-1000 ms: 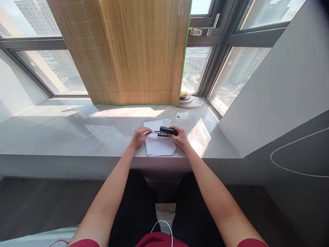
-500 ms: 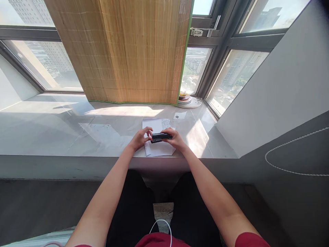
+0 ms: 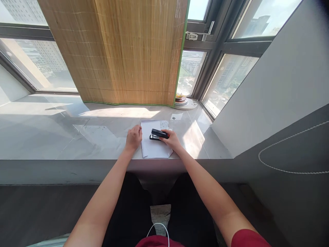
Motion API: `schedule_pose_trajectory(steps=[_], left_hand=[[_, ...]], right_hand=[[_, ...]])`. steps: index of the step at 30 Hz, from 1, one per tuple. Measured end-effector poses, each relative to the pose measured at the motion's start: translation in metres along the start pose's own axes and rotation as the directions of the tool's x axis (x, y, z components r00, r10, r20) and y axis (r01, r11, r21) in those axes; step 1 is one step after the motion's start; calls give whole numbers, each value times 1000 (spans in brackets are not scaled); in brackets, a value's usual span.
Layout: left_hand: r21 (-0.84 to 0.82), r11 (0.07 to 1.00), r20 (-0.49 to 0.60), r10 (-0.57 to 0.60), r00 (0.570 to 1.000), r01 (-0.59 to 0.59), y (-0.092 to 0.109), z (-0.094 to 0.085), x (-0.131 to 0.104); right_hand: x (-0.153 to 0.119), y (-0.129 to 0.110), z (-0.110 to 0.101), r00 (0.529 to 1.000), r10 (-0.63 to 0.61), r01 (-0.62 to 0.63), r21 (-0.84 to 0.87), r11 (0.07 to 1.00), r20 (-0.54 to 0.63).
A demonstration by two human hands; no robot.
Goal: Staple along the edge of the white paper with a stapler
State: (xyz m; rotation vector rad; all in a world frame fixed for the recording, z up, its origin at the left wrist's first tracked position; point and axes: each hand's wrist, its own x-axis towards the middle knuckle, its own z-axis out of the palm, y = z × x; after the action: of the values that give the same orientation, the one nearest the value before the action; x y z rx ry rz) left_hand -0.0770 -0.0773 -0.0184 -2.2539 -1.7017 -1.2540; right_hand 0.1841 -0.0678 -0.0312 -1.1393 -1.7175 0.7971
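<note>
A black stapler (image 3: 159, 133) is held over the paper by my right hand (image 3: 171, 138), with the thumb and fingers closed round its right end. Its jaws gape toward the left. Beneath it lies a white paper sheet or thin stack (image 3: 151, 149) with a patch of print near its top right. My left hand (image 3: 134, 138) is at the left edge of the paper, its fingers curled in. Whether those fingers pinch the paper edge or something small is hidden.
On the tiled sill (image 3: 102, 147), a small white slip (image 3: 177, 117) bearing small dark pieces lies beyond the paper. Stacked plates (image 3: 183, 102) stand by the window corner. A bamboo blind (image 3: 123, 58) hangs in front, and a beaded cord (image 3: 276, 145) loops at the right.
My left hand has come away from the stapler and moved left to the paper's edge, its fingers now curled. The stapler, still in my right hand, has tilted and its jaws have parted wider.
</note>
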Motion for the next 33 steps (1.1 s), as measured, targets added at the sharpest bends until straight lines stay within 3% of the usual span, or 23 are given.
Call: schedule_pose_trajectory(steps=[4,7,9,12,15,16,18,21,24,26,28,30,32,33], left_hand=[[-18,994,-73,-107,992,106,-8,3,1],[-18,995,-62,-97,993,96,-13,10,1],[-2,997,-39,-79,996,79,-16,17,0],[34,996,12,-85,996,84,-18,25,-1],[55,989,76,-144,987,140,-18,28,0],[54,986,96,-161,982,157,-19,28,1],[24,982,126,-190,974,189,-20,26,4],[-143,946,161,-267,950,290,-25,19,9],[-413,828,184,-331,926,378,-32,11,12],[-586,700,147,-403,903,408,-37,5,12],[-740,526,72,-557,828,418,-42,-1,12],[-861,359,-14,-726,688,361,-45,-6,13],[-924,275,-85,-826,557,267,-48,-9,13],[-937,263,-112,-850,515,230,-49,-10,14]], right_hand=[[-19,12,-43,998,36,-40,-73,997,-57],[-32,23,-86,996,35,-42,-90,995,-76],[-34,29,-110,999,47,-49,-122,991,-23],[-17,38,-132,999,36,-34,-64,997,24],[23,48,-134,996,-38,30,-94,995,-81],[39,52,-131,994,-77,62,-172,983,-80],[70,62,-121,988,-145,152,-324,934,45],[104,74,-95,970,-45,155,-470,869,238],[119,74,-60,948,74,132,-598,791,308],[124,65,-31,929,93,175,-647,742,358],[128,50,4,900,88,240,-655,716,426],[133,31,42,874,68,298,-643,705,480],[139,13,79,860,31,337,-615,713,509],[141,5,96,852,25,348,-603,718,522]])
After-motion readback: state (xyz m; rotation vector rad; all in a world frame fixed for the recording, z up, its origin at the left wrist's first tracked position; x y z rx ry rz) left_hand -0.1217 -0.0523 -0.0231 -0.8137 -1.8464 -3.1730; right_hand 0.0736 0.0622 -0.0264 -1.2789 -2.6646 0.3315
